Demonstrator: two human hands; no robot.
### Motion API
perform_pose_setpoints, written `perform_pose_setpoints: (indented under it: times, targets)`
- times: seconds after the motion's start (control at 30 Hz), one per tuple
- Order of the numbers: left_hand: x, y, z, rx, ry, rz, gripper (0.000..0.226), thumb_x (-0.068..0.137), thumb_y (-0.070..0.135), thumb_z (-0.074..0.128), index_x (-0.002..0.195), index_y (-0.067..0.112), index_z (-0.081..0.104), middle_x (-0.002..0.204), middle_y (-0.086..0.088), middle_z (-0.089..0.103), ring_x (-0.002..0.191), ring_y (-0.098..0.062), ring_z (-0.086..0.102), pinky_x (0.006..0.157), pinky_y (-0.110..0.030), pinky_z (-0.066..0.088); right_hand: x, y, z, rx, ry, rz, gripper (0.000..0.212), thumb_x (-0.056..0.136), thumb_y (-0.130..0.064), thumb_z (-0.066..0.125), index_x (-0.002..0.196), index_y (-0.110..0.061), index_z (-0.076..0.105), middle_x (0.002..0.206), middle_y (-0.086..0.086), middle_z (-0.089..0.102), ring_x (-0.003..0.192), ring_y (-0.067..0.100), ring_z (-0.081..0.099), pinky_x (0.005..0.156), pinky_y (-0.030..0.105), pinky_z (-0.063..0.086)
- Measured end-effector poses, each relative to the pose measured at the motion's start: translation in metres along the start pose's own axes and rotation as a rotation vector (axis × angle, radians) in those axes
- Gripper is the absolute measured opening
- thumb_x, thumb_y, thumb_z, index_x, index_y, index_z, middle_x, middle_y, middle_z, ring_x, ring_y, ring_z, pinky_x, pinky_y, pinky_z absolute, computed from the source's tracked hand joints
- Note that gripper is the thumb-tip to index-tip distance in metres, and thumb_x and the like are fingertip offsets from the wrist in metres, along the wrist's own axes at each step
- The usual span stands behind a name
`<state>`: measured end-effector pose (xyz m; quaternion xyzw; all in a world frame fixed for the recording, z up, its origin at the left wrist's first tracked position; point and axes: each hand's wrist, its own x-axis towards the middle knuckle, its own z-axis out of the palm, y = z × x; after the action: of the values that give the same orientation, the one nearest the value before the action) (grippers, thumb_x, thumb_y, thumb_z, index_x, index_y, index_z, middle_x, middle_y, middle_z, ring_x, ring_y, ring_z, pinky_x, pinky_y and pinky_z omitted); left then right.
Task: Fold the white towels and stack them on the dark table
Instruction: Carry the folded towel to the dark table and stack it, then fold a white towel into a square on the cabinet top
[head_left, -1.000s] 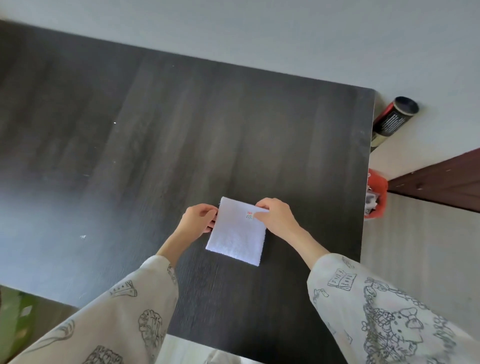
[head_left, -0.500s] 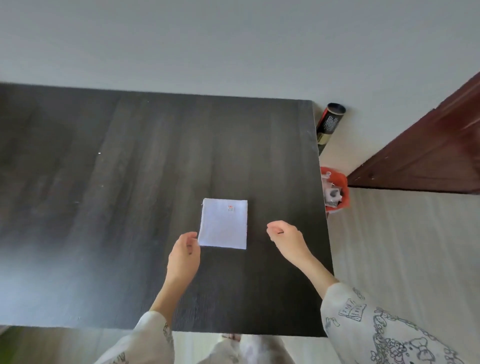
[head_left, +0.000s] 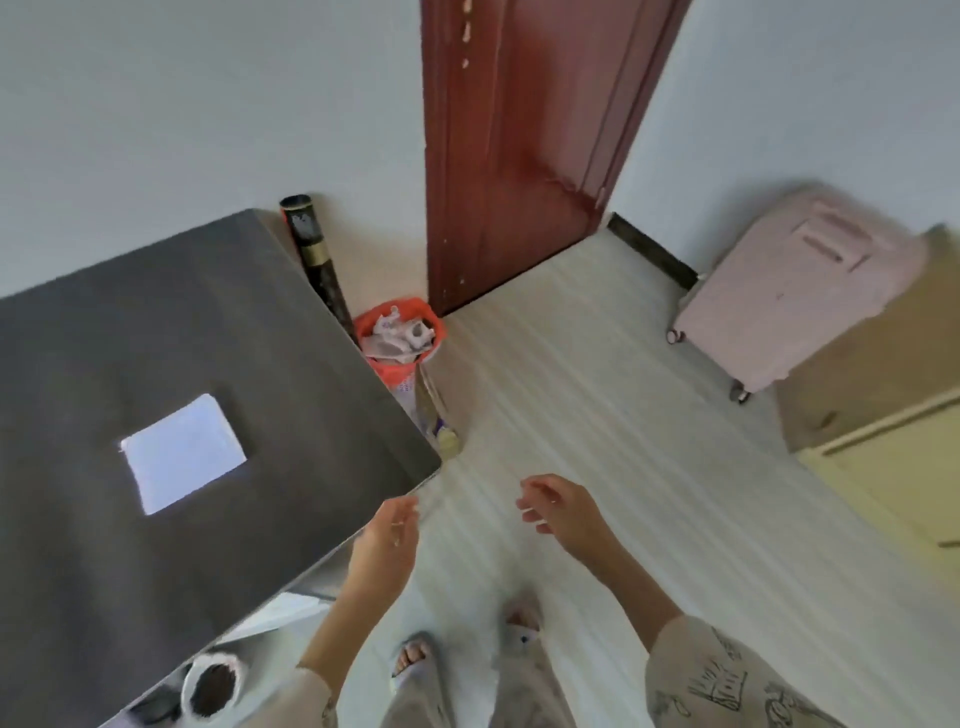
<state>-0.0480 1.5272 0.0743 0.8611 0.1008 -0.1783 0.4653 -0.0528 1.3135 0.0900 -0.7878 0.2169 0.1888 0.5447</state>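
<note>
Towel (head_left: 183, 453), folded into a white square, lies flat on your dark worktop (head_left: 249, 332) at the left, alone and well apart from both hands. Under the worktop's near edge a white-rimmed pot (head_left: 212, 688) of dark stuff stands on the floor. Your left hand (head_left: 387, 540) hangs just off the worktop's near corner, its grip loose, fingers relaxed around nothing. Beyond that corner an orange bin (head_left: 400, 335) full of crumpled paper stands beside a dark tube (head_left: 311, 249) leaning on the wall. Your right hand (head_left: 563, 512) floats over the pale floor (head_left: 597, 395), fingers lightly curled and empty. A red-brown door (head_left: 524, 145) and a pink suitcase (head_left: 789, 291) fill the right.
</note>
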Motion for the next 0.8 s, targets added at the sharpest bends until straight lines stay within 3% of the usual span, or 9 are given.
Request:
perform_pose_setpoints:
  times: [0.37, 0.53, 0.8]
  targets:
    - [-0.083, 0.155, 0.262, 0.189, -0.408, 0.399, 0.022, 0.094, 0.012, 0.047, 0.113, 0.008, 0.057, 0.102, -0.004, 0.063, 0.091, -0.02, 0.061, 0.078, -0.025, 0.046, -0.133, 0.166, -0.247, 0.475, 0.434, 0.146, 0.017, 0.095, -0.013, 0.052, 0.105, -0.004, 0.061, 0.081, 0.005, 0.063, 0.066, 0.014, 0.058, 0.055, 0.017, 0.044]
    - [-0.133, 0.227, 0.383, 0.219, -0.589, 0.524, 0.02, 0.094, 0.013, 0.047, 0.111, 0.015, 0.058, 0.1, 0.003, 0.063, 0.091, -0.015, 0.062, 0.078, -0.023, 0.046, -0.186, 0.227, -0.357, 0.573, 0.637, 0.143, 0.017, 0.095, -0.017, 0.052, 0.106, -0.008, 0.061, 0.083, 0.003, 0.066, 0.073, 0.015, 0.06, 0.064, 0.022, 0.047]
    - [-0.155, 0.309, 0.536, 0.303, -0.781, 0.637, 0.019, 0.094, 0.012, 0.048, 0.109, 0.018, 0.058, 0.098, 0.005, 0.064, 0.09, -0.013, 0.062, 0.072, -0.01, 0.042, -0.202, 0.311, -0.484, 0.615, 0.794, 0.197, 0.02, 0.095, -0.02, 0.051, 0.108, -0.01, 0.061, 0.087, 0.001, 0.067, 0.08, 0.014, 0.062, 0.072, 0.025, 0.049]
